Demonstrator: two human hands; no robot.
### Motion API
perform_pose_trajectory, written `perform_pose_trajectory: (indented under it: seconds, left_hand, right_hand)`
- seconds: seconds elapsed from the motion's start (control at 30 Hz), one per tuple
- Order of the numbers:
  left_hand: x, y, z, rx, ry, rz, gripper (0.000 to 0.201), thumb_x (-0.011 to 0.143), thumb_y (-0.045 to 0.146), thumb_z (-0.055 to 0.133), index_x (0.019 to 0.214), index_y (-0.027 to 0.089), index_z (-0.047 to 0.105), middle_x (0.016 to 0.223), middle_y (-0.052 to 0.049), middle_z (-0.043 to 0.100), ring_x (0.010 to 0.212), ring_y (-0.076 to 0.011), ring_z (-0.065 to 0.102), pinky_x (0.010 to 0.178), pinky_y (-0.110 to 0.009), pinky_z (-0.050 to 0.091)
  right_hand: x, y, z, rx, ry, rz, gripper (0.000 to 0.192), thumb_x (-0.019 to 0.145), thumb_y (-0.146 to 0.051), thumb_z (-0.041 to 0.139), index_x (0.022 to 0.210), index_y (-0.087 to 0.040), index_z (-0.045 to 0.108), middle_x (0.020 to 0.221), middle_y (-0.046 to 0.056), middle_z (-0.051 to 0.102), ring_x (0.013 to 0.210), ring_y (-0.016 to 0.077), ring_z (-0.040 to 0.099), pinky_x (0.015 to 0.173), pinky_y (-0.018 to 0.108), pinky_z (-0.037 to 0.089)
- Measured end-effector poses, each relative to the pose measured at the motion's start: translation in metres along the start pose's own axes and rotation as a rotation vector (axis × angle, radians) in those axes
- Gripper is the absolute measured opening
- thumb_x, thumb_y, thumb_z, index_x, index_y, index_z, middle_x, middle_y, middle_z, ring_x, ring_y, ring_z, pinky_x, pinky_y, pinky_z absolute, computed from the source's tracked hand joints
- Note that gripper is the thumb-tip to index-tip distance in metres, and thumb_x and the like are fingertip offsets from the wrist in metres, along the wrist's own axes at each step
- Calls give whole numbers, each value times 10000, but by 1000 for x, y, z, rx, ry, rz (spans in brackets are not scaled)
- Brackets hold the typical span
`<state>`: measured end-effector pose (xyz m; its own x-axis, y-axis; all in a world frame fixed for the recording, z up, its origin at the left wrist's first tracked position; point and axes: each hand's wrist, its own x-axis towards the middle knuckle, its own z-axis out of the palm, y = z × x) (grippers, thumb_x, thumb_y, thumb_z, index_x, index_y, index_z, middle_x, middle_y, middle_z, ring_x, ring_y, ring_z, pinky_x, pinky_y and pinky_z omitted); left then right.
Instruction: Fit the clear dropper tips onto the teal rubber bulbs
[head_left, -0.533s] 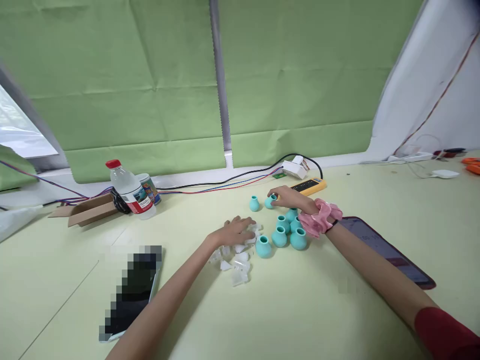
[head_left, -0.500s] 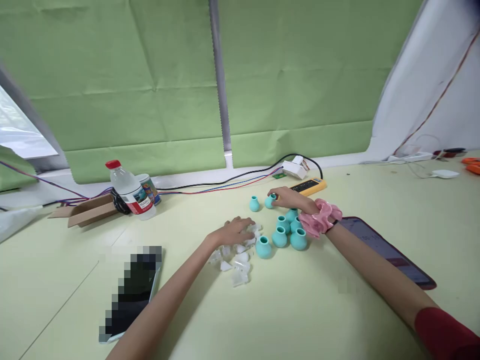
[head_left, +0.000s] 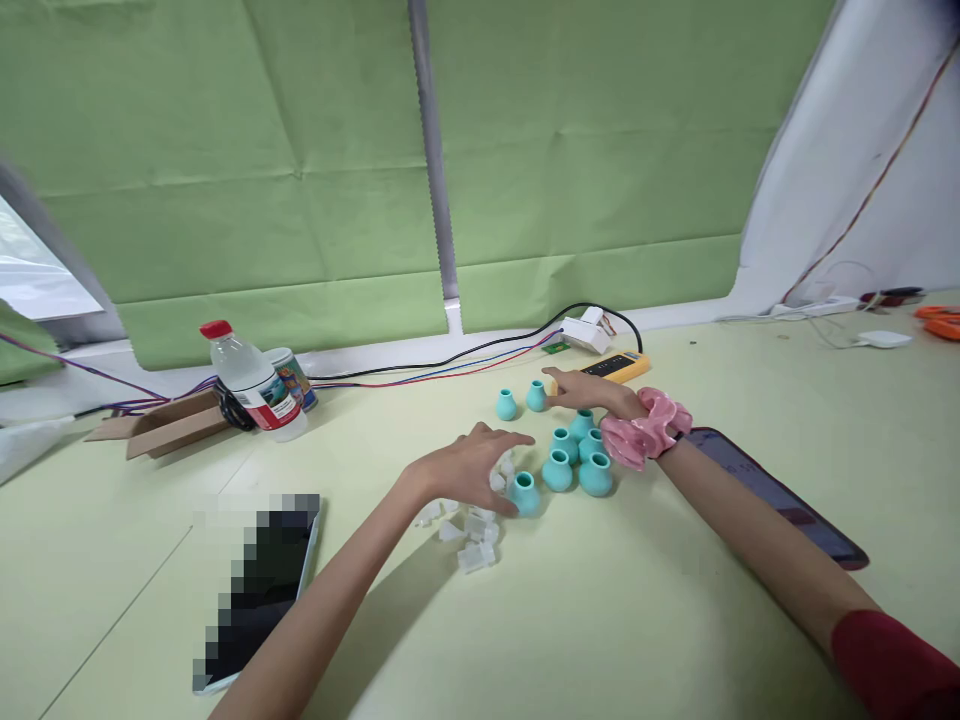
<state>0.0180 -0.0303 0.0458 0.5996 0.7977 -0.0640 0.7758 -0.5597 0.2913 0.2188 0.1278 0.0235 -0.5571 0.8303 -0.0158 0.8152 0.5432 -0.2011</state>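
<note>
Several small teal vases [head_left: 557,470] stand in a cluster on the pale green table [head_left: 600,620], with two more apart at the back [head_left: 506,405]. My right hand [head_left: 592,392], a pink scrunchie [head_left: 645,428] on its wrist, lies stretched out behind the cluster, its fingertips right beside the rear vase [head_left: 535,396]. My left hand [head_left: 469,467] hovers with fingers spread over a heap of small white plastic pieces [head_left: 474,527], its thumb close to the nearest teal vase [head_left: 525,493]. Part of the heap is hidden under that hand.
A water bottle [head_left: 251,385], a can [head_left: 294,375] and flat cardboard [head_left: 161,425] sit at the back left. A phone [head_left: 259,590] lies near left, a dark tablet [head_left: 780,500] under my right forearm. A yellow power strip [head_left: 626,368], a white adapter [head_left: 589,335] and cables run along the back.
My right hand has let go of the rear teal vase and its fingers have straightened. My left hand has lifted off the white pieces and spread toward the nearest vase.
</note>
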Motion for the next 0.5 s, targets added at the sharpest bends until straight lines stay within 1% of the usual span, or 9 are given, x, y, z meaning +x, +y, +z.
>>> perform_pose_trajectory:
  seconds: [0.07, 0.13, 0.2, 0.27, 0.33, 0.4, 0.43, 0.5]
  left_hand:
    - [2, 11, 3, -13, -5, 33, 533, 644, 366, 576, 1141, 244, 426, 1027, -39, 549, 968, -240, 430, 733, -307, 380]
    - [5, 16, 9, -30, -15, 52, 317, 716, 294, 512, 1022, 210, 530, 883, -37, 592, 836, -194, 500, 669, -266, 387]
    - [8, 17, 11, -77, -15, 67, 231, 754, 242, 460, 950, 187, 570, 802, -31, 602, 710, -149, 527, 605, -234, 385]
    - [6, 13, 6, -145, 21, 62, 221, 757, 247, 458, 930, 183, 579, 780, -23, 603, 661, -129, 529, 568, -215, 385]
    - [2, 3, -5, -212, 102, 37, 241, 744, 281, 481, 947, 187, 570, 789, -18, 602, 668, -124, 531, 570, -207, 397]
    - [-3, -13, -17, -242, 231, -21, 276, 733, 308, 493, 975, 189, 552, 815, -19, 597, 688, -124, 535, 605, -213, 411]
    - [-5, -23, -22, -227, 305, -71, 289, 731, 315, 491, 987, 192, 543, 830, -21, 594, 703, -129, 538, 622, -220, 416]
    - [-9, -49, -24, -132, 452, -241, 313, 719, 305, 490, 1006, 189, 528, 794, -25, 587, 671, -138, 537, 613, -242, 419]
  right_hand:
    - [-5, 3, -13, -20, -29, 4, 529, 684, -360, 520, 1159, -152, 414, 941, 99, 573, 793, 215, 550, 616, 256, 393]
    - [-14, 5, -27, -37, -78, 12, 465, 625, -341, 580, 1052, -168, 513, 953, 92, 570, 799, 223, 551, 609, 257, 400]
    - [-24, 7, -40, -34, -184, 43, 464, 570, -333, 632, 1003, -186, 552, 972, 87, 571, 780, 227, 562, 573, 250, 411]
    - [-31, 9, -49, -10, -289, 74, 512, 550, -339, 655, 1033, -207, 546, 985, 89, 575, 760, 228, 574, 534, 244, 416]
    - [-33, 11, -51, 21, -341, 57, 543, 546, -359, 665, 1055, -215, 545, 966, 90, 589, 753, 226, 581, 532, 240, 421]
    - [-31, 15, -47, 44, -361, 4, 537, 543, -389, 669, 1037, -206, 568, 918, 89, 609, 739, 220, 586, 548, 236, 423]
    - [-28, 17, -44, 51, -370, -26, 514, 548, -403, 664, 1013, -198, 587, 897, 87, 617, 730, 215, 587, 551, 232, 421]
    - [-23, 21, -38, 54, -374, -78, 450, 569, -410, 648, 955, -180, 621, 867, 83, 627, 714, 206, 587, 544, 225, 414]
